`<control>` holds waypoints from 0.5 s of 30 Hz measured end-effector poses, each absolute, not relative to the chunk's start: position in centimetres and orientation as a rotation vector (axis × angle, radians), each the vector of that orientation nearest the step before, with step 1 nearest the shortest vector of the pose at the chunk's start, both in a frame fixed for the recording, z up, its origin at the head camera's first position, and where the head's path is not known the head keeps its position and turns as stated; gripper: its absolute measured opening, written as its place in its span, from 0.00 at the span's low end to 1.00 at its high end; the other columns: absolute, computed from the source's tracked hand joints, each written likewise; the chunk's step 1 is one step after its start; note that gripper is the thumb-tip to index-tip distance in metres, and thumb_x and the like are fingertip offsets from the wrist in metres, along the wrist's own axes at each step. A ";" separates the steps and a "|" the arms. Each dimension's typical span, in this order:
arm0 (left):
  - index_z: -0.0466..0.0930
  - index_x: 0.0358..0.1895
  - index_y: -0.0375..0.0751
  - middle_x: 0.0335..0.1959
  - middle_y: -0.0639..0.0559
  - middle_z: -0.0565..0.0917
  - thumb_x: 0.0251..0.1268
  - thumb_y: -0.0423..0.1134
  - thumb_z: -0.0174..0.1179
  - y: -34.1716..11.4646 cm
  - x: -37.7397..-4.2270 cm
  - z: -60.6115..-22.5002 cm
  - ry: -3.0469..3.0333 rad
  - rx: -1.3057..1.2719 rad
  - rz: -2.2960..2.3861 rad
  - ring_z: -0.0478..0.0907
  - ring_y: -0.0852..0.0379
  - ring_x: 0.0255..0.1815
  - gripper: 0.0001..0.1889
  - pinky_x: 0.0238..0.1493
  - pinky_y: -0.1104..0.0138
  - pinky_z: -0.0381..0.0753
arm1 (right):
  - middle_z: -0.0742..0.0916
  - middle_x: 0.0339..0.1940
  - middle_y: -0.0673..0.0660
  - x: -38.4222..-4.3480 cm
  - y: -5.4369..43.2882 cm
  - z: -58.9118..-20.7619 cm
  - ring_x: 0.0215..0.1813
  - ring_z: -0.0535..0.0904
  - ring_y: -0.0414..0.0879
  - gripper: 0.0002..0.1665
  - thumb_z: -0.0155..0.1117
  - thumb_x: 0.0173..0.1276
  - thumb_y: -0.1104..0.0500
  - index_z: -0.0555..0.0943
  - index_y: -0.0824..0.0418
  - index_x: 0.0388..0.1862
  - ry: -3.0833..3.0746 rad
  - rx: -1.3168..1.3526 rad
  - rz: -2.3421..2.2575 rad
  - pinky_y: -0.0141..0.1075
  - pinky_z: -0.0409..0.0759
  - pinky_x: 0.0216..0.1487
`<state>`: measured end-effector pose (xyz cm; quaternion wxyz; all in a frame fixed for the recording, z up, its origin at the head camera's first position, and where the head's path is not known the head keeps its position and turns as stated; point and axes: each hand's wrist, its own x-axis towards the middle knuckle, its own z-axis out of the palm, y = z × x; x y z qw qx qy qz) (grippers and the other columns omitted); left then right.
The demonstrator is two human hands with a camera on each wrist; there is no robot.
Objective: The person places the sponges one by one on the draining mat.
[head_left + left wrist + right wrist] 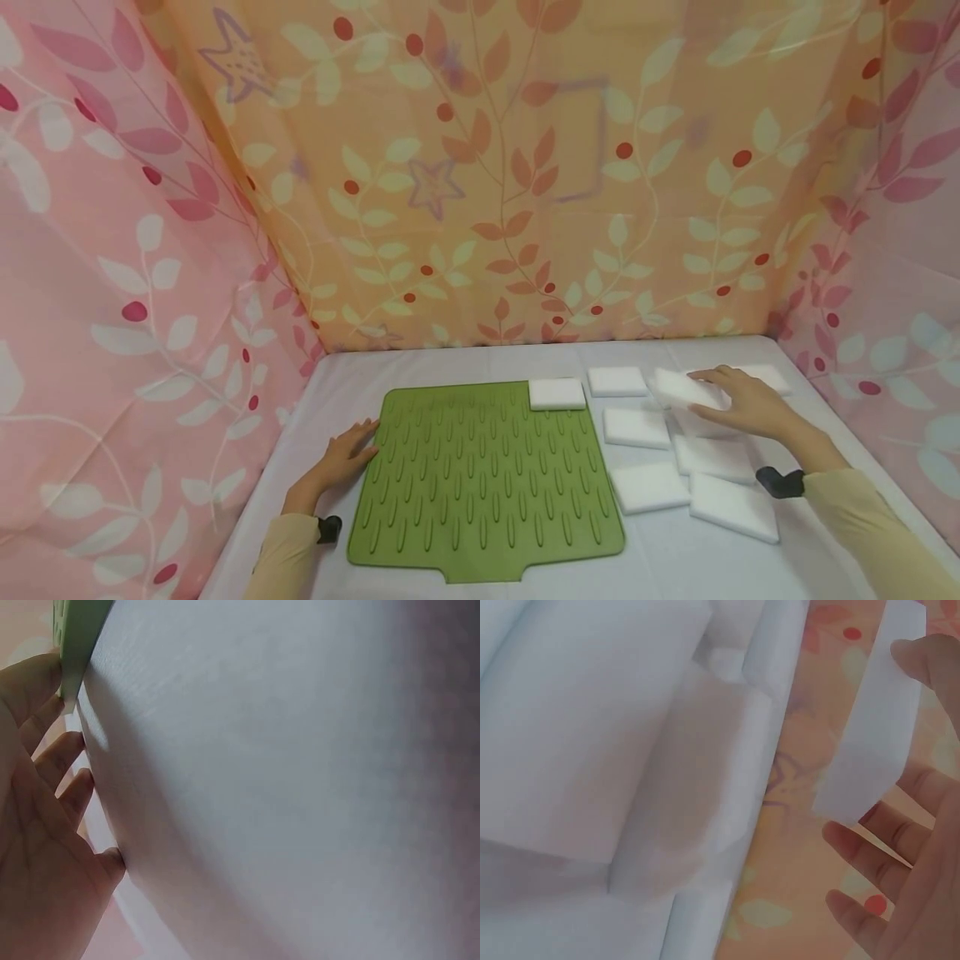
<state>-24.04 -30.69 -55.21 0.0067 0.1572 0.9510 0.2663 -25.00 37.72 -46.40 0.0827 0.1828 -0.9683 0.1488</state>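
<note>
My right hand [750, 406] pinches a white sponge block [686, 389] between thumb and fingers, lifted above the other blocks at the right. In the right wrist view the held sponge block [874, 720] shows its narrow side, apart from the blocks below. My left hand [341, 461] lies at the left edge of a green ridged mat [480, 483], its fingers touching that edge. The left wrist view shows the left hand [45, 802] with its fingers fairly straight beside the mat's rim [81, 645]. One white sponge block [557, 394] sits on the mat's far right corner.
Several more white blocks lie right of the mat, among them one block [636, 427] near its edge and another [733, 506] nearer me. A white cloth [450, 363] covers the table. Patterned curtains [525, 167] stand behind and at both sides.
</note>
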 end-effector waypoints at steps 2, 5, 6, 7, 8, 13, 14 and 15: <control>0.60 0.68 0.35 0.68 0.32 0.59 0.68 0.42 0.52 -30.7 -24.0 -55.3 2.974 0.489 0.837 0.52 0.30 0.69 0.28 0.57 0.28 0.40 | 0.81 0.48 0.61 -25.1 37.2 -46.5 0.50 0.75 0.60 0.37 0.66 0.56 0.38 0.76 0.59 0.57 -2.881 0.556 0.447 0.59 0.72 0.47; 0.60 0.68 0.35 0.68 0.32 0.59 0.68 0.42 0.52 -30.6 -24.1 -55.3 2.969 0.490 0.844 0.51 0.30 0.69 0.28 0.57 0.28 0.40 | 0.81 0.48 0.60 -25.4 36.5 -46.6 0.50 0.76 0.59 0.37 0.65 0.55 0.37 0.76 0.58 0.58 -2.873 0.561 0.459 0.58 0.73 0.46; 0.60 0.68 0.35 0.68 0.32 0.59 0.68 0.42 0.52 -30.6 -24.1 -55.3 2.965 0.489 0.847 0.51 0.30 0.69 0.28 0.57 0.28 0.40 | 0.80 0.49 0.60 -25.5 36.3 -46.7 0.50 0.76 0.59 0.37 0.65 0.55 0.36 0.76 0.57 0.58 -2.876 0.562 0.462 0.58 0.73 0.46; 0.60 0.68 0.35 0.68 0.32 0.59 0.68 0.42 0.52 -30.6 -24.0 -55.3 2.964 0.487 0.852 0.51 0.30 0.69 0.28 0.57 0.28 0.40 | 0.80 0.49 0.59 -25.6 36.0 -46.7 0.50 0.76 0.58 0.37 0.64 0.55 0.36 0.76 0.57 0.58 -2.878 0.562 0.463 0.57 0.73 0.45; 0.60 0.68 0.35 0.68 0.32 0.59 0.68 0.42 0.52 -30.6 -24.0 -55.3 2.969 0.494 0.843 0.52 0.30 0.69 0.28 0.57 0.28 0.40 | 0.80 0.49 0.59 -25.7 35.7 -46.8 0.51 0.76 0.58 0.38 0.64 0.55 0.35 0.75 0.56 0.58 -2.881 0.564 0.464 0.57 0.73 0.45; 0.60 0.68 0.35 0.68 0.32 0.60 0.68 0.41 0.52 -30.6 -24.0 -55.2 2.974 0.493 0.855 0.52 0.30 0.69 0.28 0.57 0.28 0.40 | 0.80 0.49 0.56 -26.3 33.9 -47.1 0.51 0.75 0.56 0.39 0.63 0.54 0.32 0.75 0.54 0.59 -2.879 0.588 0.471 0.55 0.74 0.45; 0.60 0.68 0.35 0.68 0.32 0.60 0.68 0.41 0.52 -30.7 -24.0 -55.2 2.975 0.497 0.848 0.52 0.30 0.69 0.28 0.57 0.28 0.40 | 0.80 0.49 0.55 -26.4 33.5 -47.1 0.51 0.75 0.55 0.39 0.62 0.54 0.32 0.75 0.54 0.59 -2.875 0.601 0.475 0.55 0.73 0.45; 0.60 0.68 0.35 0.68 0.32 0.59 0.68 0.41 0.52 -30.7 -24.0 -55.2 2.968 0.491 0.854 0.52 0.30 0.69 0.28 0.57 0.28 0.40 | 0.80 0.49 0.55 -26.4 33.1 -47.1 0.51 0.75 0.55 0.39 0.62 0.54 0.32 0.75 0.54 0.59 -2.873 0.613 0.479 0.56 0.73 0.45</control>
